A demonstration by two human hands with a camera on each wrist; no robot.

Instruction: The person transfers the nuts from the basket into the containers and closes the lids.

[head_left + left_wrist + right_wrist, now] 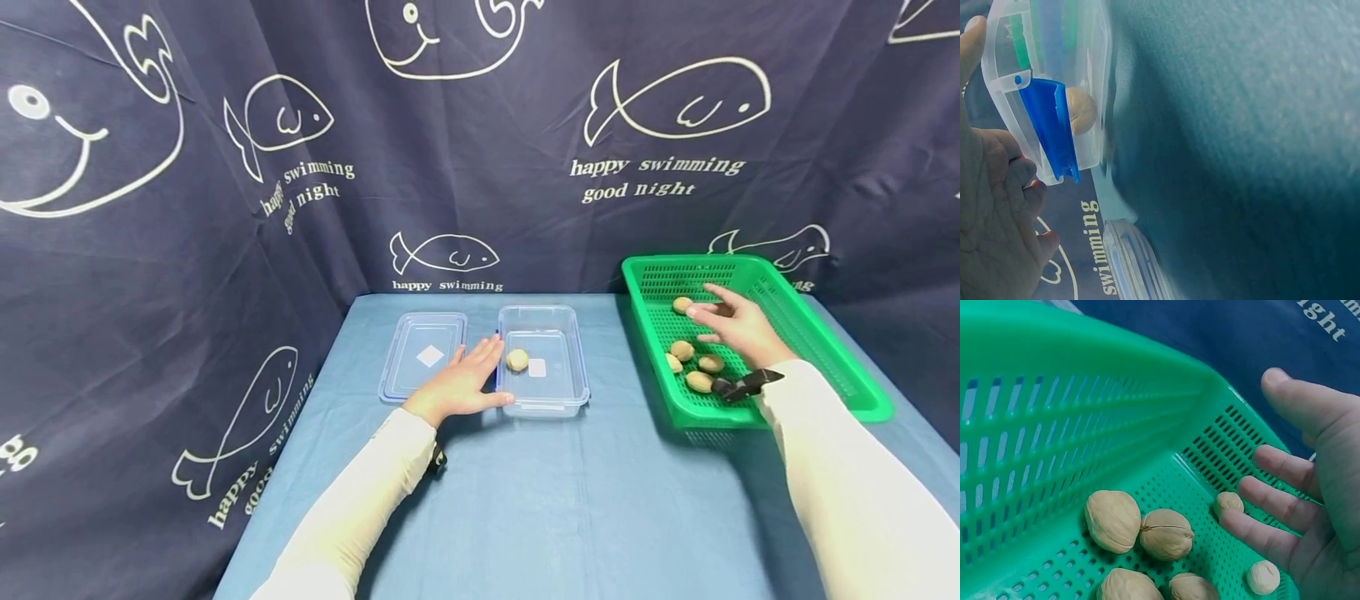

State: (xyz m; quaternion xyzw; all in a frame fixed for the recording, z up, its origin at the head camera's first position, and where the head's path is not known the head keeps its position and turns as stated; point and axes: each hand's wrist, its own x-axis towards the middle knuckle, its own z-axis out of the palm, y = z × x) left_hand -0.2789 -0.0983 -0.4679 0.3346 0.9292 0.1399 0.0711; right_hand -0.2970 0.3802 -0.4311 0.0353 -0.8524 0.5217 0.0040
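My left hand (pixel 467 382) (pixel 997 212) is spread at the left side of a clear plastic container (pixel 547 403) (pixel 1091 147), fingers along its rim. Inside the container lies one walnut (pixel 517 360) (pixel 1080 111), behind a blue side flap (pixel 1050 128) in the left wrist view. My right hand (pixel 738 327) (pixel 1329 506) is inside the green basket (pixel 832 358) (pixel 1116 356), fingers apart, gripping nothing visible. Its fingertips are close to a walnut (pixel 682 306) near the basket's back; whether they touch it I cannot tell. Several more walnuts (pixel 699 382) (pixel 1113 521) lie nearer the basket's front left.
A clear lid (pixel 408 367) (pixel 1132 262) with a blue edge lies flat left of the container. Blue cloth (pixel 525 500) covers the table. Behind and to the left hangs a dark curtain (pixel 480 167) with white fish drawings. The green basket stands at the right.
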